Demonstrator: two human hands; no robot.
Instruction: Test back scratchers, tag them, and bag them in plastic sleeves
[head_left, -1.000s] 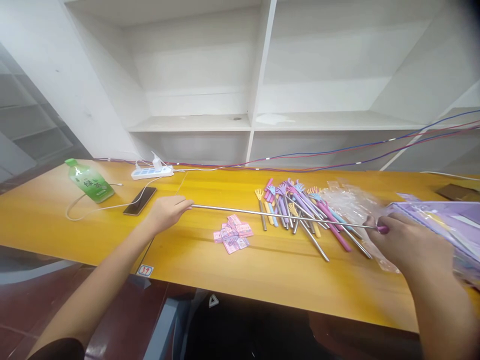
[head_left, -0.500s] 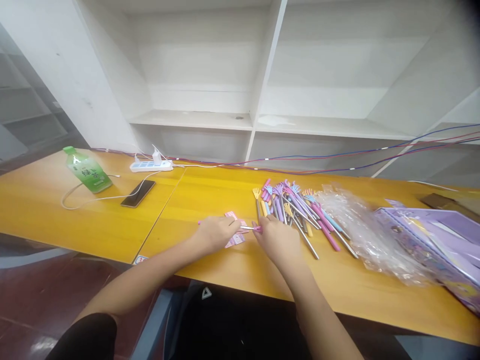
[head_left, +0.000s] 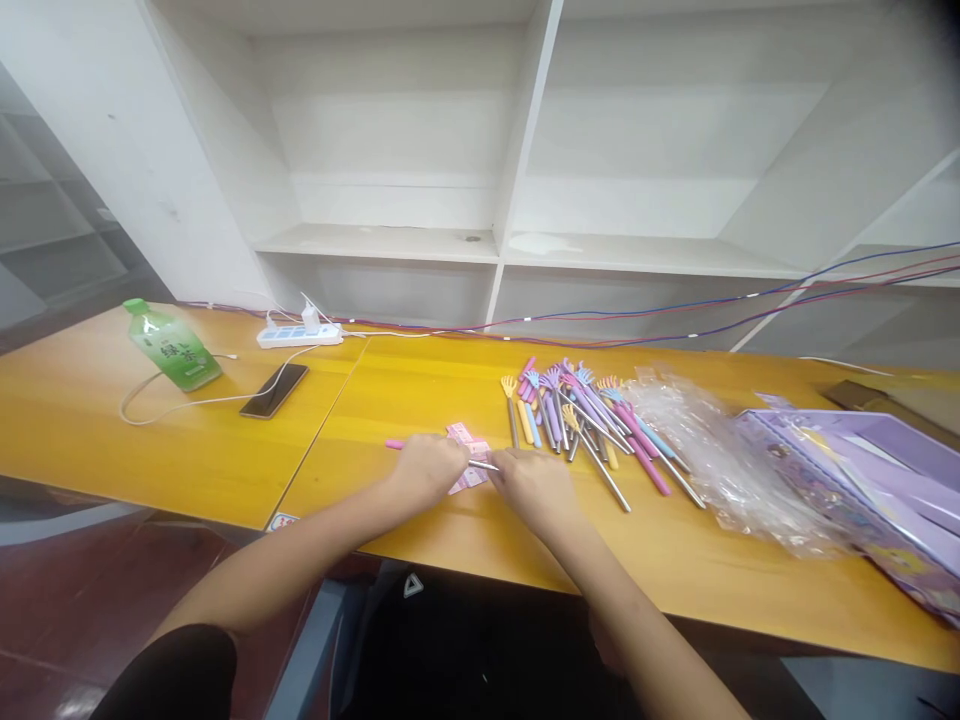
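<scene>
While left hand (head_left: 433, 466) and right hand (head_left: 534, 487) both clamp one pink-handled metal rod (head_left: 482, 465), well in from the front edge of the yellow wooden table (head_left: 360, 405), that piece looks mid-job; multicoloured hand-headed metal sticks (head_left: 553, 410) lie heaped nearer the back edge, finished or waiting, can't tell!

Bright, even room light, picture slightly soft.
Pale glare whitens the left end of the counter (head_left: 67, 400) and spots the floor (head_left: 82, 610); the plastic bag (head_left: 705, 455) glints. Grey shade sits under the shelf (head_left: 390, 240), wide-angle stretch slants the edges, the top right corner darkens, and the left hand (head_left: 433, 468) looks faintly blurred.
</scene>
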